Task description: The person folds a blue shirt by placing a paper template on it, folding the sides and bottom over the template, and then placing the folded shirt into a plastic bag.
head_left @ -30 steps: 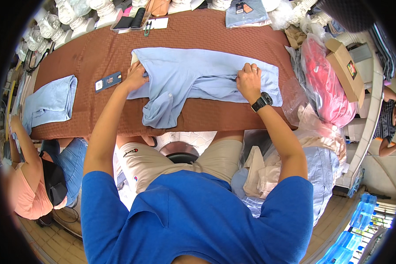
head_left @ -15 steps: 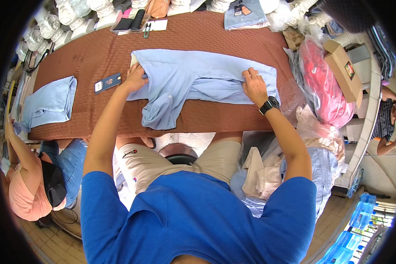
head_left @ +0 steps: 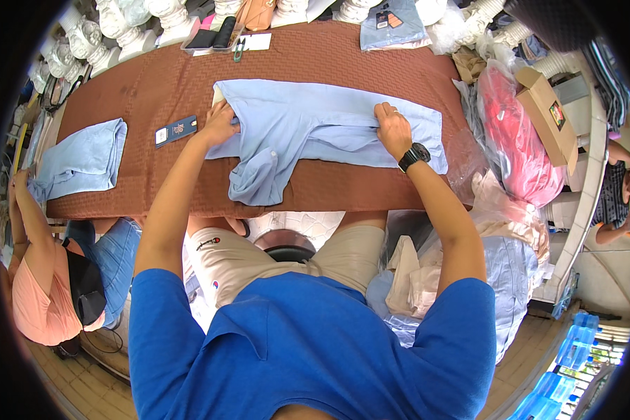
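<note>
A pale blue garment (head_left: 329, 98) lies stretched sideways across the brown-covered table (head_left: 140, 87), one narrow part of it bent down toward the near edge. The left hand (head_left: 220, 127) rests at the garment's left end, fingers partly curled at the edge – whether they grip the cloth, I cannot tell. The right hand (head_left: 394, 130), with a black watch (head_left: 416, 154) on its wrist, lies on the right part, fingers bent and close together against the fabric – again, I cannot tell if they pinch any. A dark blue tag (head_left: 176, 131) lies just beside the left hand; farther left is a folded pale blue garment (head_left: 87, 157), near a co-worker's hands
</note>
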The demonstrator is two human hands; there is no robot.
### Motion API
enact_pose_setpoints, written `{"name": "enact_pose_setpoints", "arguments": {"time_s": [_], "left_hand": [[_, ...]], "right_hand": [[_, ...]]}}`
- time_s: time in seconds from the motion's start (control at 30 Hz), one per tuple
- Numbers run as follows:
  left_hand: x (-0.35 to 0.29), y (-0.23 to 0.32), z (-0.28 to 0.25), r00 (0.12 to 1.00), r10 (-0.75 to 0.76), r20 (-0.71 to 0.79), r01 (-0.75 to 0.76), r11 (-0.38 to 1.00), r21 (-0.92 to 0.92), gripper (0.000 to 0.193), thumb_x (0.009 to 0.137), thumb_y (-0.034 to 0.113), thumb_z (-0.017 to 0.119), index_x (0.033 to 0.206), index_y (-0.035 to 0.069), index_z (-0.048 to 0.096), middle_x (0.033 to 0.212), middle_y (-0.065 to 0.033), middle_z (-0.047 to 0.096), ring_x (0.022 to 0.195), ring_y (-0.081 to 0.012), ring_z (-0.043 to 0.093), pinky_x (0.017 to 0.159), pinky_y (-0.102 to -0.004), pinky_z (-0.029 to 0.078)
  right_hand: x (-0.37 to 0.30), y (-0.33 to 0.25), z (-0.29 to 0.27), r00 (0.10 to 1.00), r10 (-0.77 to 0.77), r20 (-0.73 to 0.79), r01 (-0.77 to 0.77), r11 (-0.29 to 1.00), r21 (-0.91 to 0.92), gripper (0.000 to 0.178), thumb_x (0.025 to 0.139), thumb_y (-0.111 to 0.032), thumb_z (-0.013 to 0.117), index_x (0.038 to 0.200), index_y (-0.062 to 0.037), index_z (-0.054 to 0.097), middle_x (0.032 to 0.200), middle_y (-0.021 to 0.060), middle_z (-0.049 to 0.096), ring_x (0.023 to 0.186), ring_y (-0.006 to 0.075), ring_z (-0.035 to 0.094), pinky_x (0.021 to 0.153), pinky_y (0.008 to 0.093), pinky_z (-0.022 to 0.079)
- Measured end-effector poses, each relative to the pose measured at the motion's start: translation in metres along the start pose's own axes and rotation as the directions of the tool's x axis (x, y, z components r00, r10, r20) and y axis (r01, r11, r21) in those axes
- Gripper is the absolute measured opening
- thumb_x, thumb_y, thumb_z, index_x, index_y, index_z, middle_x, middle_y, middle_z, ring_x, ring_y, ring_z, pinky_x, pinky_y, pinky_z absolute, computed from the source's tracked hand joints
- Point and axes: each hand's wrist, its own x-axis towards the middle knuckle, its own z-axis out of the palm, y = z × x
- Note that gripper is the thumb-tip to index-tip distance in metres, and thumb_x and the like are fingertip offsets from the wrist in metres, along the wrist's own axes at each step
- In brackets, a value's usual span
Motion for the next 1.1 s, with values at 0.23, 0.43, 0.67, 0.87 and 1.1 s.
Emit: {"name": "enact_pose_setpoints", "arguments": {"time_s": [0.23, 0.43, 0.67, 0.87, 1.1], "left_hand": [[-0.004, 0.004, -0.003, 1.000, -0.016, 0.025, 0.016, 1.000, 0.008, 0.069, 0.078, 0.023, 0.071, 0.143, 0.017, 0.048, 0.156, -0.0074, 0.036, 0.147, -0.0301, 0.020, 0.118, -0.0522, 0.017], [0.000, 0.004, -0.001, 1.000, -0.007, 0.016, 0.007, 1.000, 0.016, 0.070, 0.078, 0.023, 0.070, 0.144, 0.017, 0.046, 0.158, -0.0072, 0.033, 0.148, -0.0303, 0.019, 0.118, -0.0526, 0.017], [-0.003, 0.005, -0.002, 1.000, -0.006, 0.021, 0.006, 1.000, 0.008, 0.071, 0.079, 0.026, 0.071, 0.145, 0.019, 0.045, 0.158, -0.0059, 0.033, 0.148, -0.0289, 0.019, 0.117, -0.0538, 0.017], [-0.004, -0.003, -0.001, 1.000, -0.005, 0.028, 0.004, 0.999, 0.039, 0.070, 0.079, 0.029, 0.072, 0.143, 0.019, 0.047, 0.156, -0.0050, 0.036, 0.148, -0.0285, 0.020, 0.117, -0.0541, 0.018], [-0.002, 0.002, -0.011, 0.994, 0.004, 0.112, -0.006, 1.000, 0.015, 0.064, 0.083, 0.029, 0.069, 0.143, 0.018, 0.048, 0.158, -0.0080, 0.031, 0.149, -0.0306, 0.016, 0.117, -0.0551, 0.017]], "right_hand": [[-0.023, -0.004, 0.000, 0.997, 0.055, 0.049, -0.044, 0.980, -0.192, 0.015, 0.086, -0.008, 0.056, 0.100, -0.0092, 0.052, 0.096, 0.0084, 0.056, 0.090, 0.0257, 0.064, 0.067, 0.0394, 0.055], [-0.071, 0.053, -0.024, 0.978, 0.059, 0.198, 0.058, 0.843, -0.535, 0.014, 0.085, -0.011, 0.059, 0.098, -0.0134, 0.055, 0.100, 0.0063, 0.057, 0.096, 0.0237, 0.063, 0.073, 0.0372, 0.052], [-0.079, 0.060, -0.045, 0.756, 0.446, 0.479, -0.183, 0.847, -0.499, 0.031, 0.084, -0.010, 0.061, 0.114, -0.0102, 0.060, 0.115, 0.0116, 0.057, 0.112, 0.0310, 0.055, 0.086, 0.0469, 0.049], [0.004, -0.023, -0.043, 0.992, 0.122, -0.018, -0.120, 0.990, 0.078, 0.049, 0.094, -0.037, 0.058, 0.135, -0.0104, 0.054, 0.140, 0.0137, 0.051, 0.123, 0.0375, 0.049, 0.103, 0.0529, 0.037], [0.064, -0.127, -0.014, 0.990, -0.020, -0.137, 0.061, 0.950, 0.306, 0.042, 0.096, -0.039, 0.057, 0.124, -0.0071, 0.064, 0.135, 0.0154, 0.056, 0.127, 0.0362, 0.047, 0.109, 0.0506, 0.034]]}}
